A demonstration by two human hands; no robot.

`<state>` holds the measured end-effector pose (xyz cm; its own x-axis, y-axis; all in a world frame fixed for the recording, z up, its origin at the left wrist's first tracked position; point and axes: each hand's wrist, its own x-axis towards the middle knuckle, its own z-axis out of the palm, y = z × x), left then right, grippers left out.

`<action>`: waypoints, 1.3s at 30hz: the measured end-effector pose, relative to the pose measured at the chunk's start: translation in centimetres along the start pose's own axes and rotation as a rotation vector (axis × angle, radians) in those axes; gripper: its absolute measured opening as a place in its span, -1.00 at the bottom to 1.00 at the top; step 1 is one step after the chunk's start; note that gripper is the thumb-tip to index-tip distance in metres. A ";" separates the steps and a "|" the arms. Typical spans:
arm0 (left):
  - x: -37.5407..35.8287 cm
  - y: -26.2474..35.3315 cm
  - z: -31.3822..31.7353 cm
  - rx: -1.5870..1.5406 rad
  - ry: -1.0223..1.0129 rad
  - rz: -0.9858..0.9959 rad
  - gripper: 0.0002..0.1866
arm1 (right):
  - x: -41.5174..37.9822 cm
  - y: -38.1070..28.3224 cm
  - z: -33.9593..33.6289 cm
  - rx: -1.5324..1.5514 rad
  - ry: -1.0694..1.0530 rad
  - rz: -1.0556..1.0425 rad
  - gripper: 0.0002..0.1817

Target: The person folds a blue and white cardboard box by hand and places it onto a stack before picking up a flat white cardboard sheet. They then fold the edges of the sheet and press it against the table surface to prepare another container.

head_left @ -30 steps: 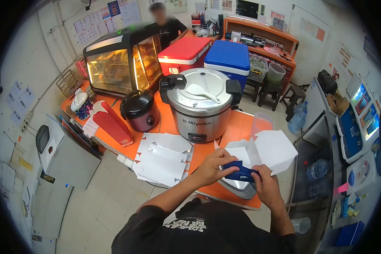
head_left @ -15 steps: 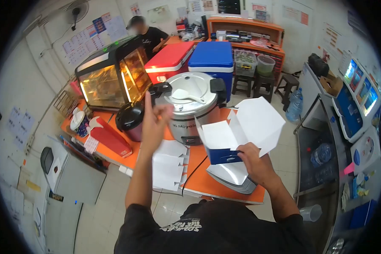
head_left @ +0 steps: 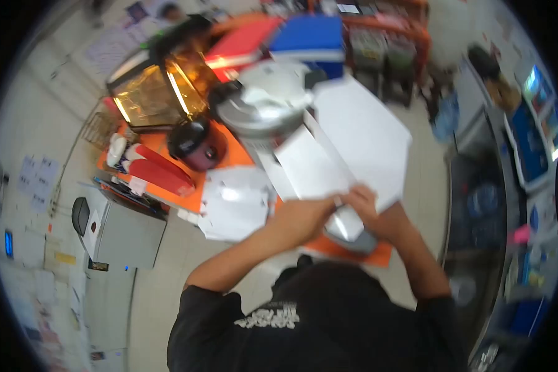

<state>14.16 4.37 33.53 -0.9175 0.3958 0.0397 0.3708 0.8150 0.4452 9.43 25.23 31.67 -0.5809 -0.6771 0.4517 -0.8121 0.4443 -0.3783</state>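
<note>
Both hands meet at the near edge of a partly folded paper food box (head_left: 313, 162), white inside, with its large lid flap (head_left: 372, 136) standing open to the right. My left hand (head_left: 307, 218) has its fingers closed at the box's near corner, somewhat smeared by motion. Beside it, my right hand (head_left: 371, 214) grips the same edge, fingers bent around the card. Below the hands lies a stack of flat grey-white box blanks (head_left: 356, 240), partly covered. More white blanks (head_left: 235, 198) are spread on the orange table (head_left: 381, 254) to the left.
Behind the box stands a large silver rice cooker (head_left: 260, 118) with a white paddle on its lid. A small dark cooker (head_left: 198, 146), red cartons (head_left: 158, 168) and a lit glass warmer (head_left: 146, 96) stand left. Red (head_left: 245, 40) and blue (head_left: 307, 37) coolers are farther back.
My left hand has come down from its raised position beside the rice cooker to the box's near edge. The box has turned and tipped, showing more of its white inside. The view has tilted down.
</note>
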 end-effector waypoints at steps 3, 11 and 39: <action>0.5 -1.4 4.7 -0.054 0.313 0.014 -0.80 | -1.7 2.6 1.5 -0.174 0.092 -0.179 -0.59; 3.1 -3.2 16.9 0.033 0.285 -0.087 -0.83 | -14.9 8.3 9.8 -0.115 0.150 -0.067 -0.56; 4.9 -3.7 15.2 -0.767 0.616 -0.354 -0.58 | -4.0 6.4 11.4 0.785 0.204 0.523 -0.54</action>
<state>10.50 9.68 18.44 -0.9503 -0.2731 0.1494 0.0733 0.2700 0.9601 7.19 24.11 18.22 -0.9173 -0.3572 0.1762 -0.2224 0.0922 -0.9706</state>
